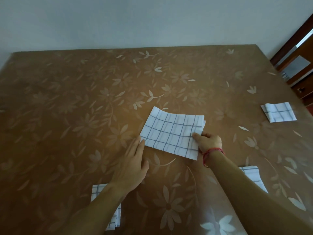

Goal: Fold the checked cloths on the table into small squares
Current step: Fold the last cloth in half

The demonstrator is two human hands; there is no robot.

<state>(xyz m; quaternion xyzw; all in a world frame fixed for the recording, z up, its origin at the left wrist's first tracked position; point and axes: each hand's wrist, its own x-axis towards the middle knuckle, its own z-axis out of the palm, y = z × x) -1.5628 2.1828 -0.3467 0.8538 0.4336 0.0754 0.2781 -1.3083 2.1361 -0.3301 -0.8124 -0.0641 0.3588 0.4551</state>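
Note:
A white cloth with blue checks (171,131) lies folded into a rectangle in the middle of the brown floral table (84,99). My left hand (132,165) lies flat with straight fingers, its fingertips touching the cloth's near left corner. My right hand (209,141), a red thread at its wrist, pinches the cloth's right edge between thumb and curled fingers. A small folded checked cloth (278,112) sits at the far right. Another checked cloth (254,177) shows from behind my right forearm. A third checked cloth (108,207) lies near the front edge, partly under my left forearm.
A pale wall runs behind the table's far edge. Dark wooden furniture (298,68) stands past the table's right corner. The table's left half and far half show only the floral cover.

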